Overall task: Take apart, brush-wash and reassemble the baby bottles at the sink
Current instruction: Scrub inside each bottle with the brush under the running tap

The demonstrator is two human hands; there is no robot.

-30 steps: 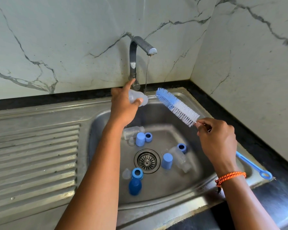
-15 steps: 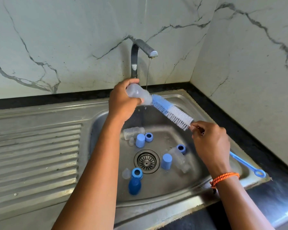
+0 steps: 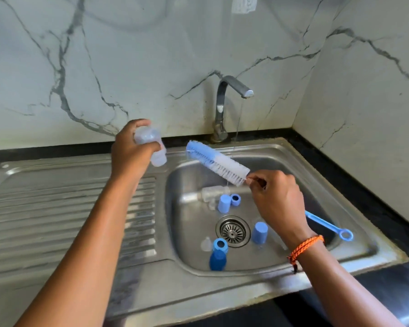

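Holding the clear bottle body (image 3: pixel 151 147) in the left hand (image 3: pixel 130 154), the person keeps it raised over the draining board (image 3: pixel 69 208), left of the basin, its open mouth tilted down and to the right. The left fingers are wrapped closed around the bottle's upper half. The right hand (image 3: pixel 276 199) pinches the bottle brush (image 3: pixel 217 162) just behind the bristles, thumb and fingertips pressed together on the stem; the blue looped handle (image 3: pixel 328 226) trails out behind the wrist. The bristle tip sits just beside the bottle mouth, apart from it.

Judged step: scrubbing the inside of this bottle. To do it well, align the brush axis with the bottle neck before pushing in; at present the two are angled to each other. Bring the bottle back over the basin (image 3: pixel 340 185) so runoff falls there and not on the board. A thin stream falls from the tap (image 3: pixel 234 90); wet the bristles under it first. Insert fully, then twist the stem while stroking in and out, and work the tip against the base. Rinse and tip out.

Remaining parts lie in the basin around the drain (image 3: pixel 233 231): another clear bottle (image 3: pixel 214 193), blue caps (image 3: pixel 259 232) and blue collar rings (image 3: pixel 220 244). Small clear pieces beside them may be teats; the view is too poor to confirm.
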